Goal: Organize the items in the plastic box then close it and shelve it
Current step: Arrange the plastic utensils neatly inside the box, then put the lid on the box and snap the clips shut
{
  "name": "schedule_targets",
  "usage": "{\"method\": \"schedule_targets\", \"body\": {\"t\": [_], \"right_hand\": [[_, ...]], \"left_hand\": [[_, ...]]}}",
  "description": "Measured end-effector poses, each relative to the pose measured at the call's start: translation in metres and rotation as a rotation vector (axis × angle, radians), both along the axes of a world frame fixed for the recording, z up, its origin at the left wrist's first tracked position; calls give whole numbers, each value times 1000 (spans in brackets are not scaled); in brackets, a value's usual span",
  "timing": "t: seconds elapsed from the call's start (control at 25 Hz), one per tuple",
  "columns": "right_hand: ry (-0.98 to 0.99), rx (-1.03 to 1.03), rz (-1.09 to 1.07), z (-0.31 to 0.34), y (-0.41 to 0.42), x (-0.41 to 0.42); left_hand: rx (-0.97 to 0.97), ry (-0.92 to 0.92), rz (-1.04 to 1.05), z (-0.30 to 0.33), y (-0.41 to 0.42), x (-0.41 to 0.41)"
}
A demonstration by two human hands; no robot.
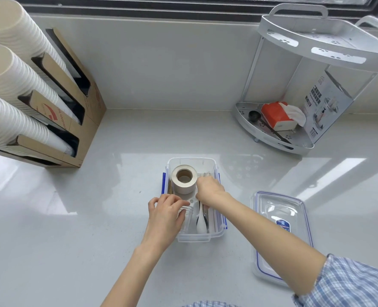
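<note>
Sitting mid-counter (117, 218), the clear rectangular plastic box (216, 234) holds a beige tape roll (184, 178) and white spoon (200, 220). Left hand (164, 214) curls on its near-left rim; right hand (209, 189) reaches inside, grip unclear. Blue-trimmed lid (281, 235) lies right; white 2-tier rack (294, 89) behind.

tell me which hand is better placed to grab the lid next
Right, probably. The lid lies on the counter right of the plastic box, beside the right hand; the left hand would cross over.

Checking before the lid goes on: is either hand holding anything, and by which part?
Left hand grips a small clear cup at its rim. Right hand reaches into the box; its fingers are hidden, so cannot tell.
</note>
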State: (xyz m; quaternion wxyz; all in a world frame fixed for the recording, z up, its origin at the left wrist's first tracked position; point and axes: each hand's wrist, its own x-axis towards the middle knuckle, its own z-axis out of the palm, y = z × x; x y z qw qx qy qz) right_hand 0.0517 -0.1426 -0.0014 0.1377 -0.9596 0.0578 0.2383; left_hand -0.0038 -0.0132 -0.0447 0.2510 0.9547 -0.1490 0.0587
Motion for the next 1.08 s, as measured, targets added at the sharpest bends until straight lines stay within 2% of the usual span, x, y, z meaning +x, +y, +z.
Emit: {"method": "schedule_targets", "body": {"t": [0.16,0.32,0.4,0.56,0.72,0.88,1.08], "right_hand": [[38,-59,29,-3,5,2],[25,-17,-1,6,1,-3],[-26,63,-29,10,-7,-5],[-110,414,-219,8,-30,-12],[-221,576,-352,14,-60,-33],[-305,572,-455,16,-94,-58],[-297,452,-594,1,-151,-98]], "left_hand": [[-2,36,9,5,-1,-2],[-36,84,9,9,-2,-1],[-44,98,10,11,-2,-1],[-28,121,3,16,-5,1],[-66,91,-6,30,-15,0],[-144,82,-65,46,-43,-3],[-290,216,-158,52,-105,-20]]}}
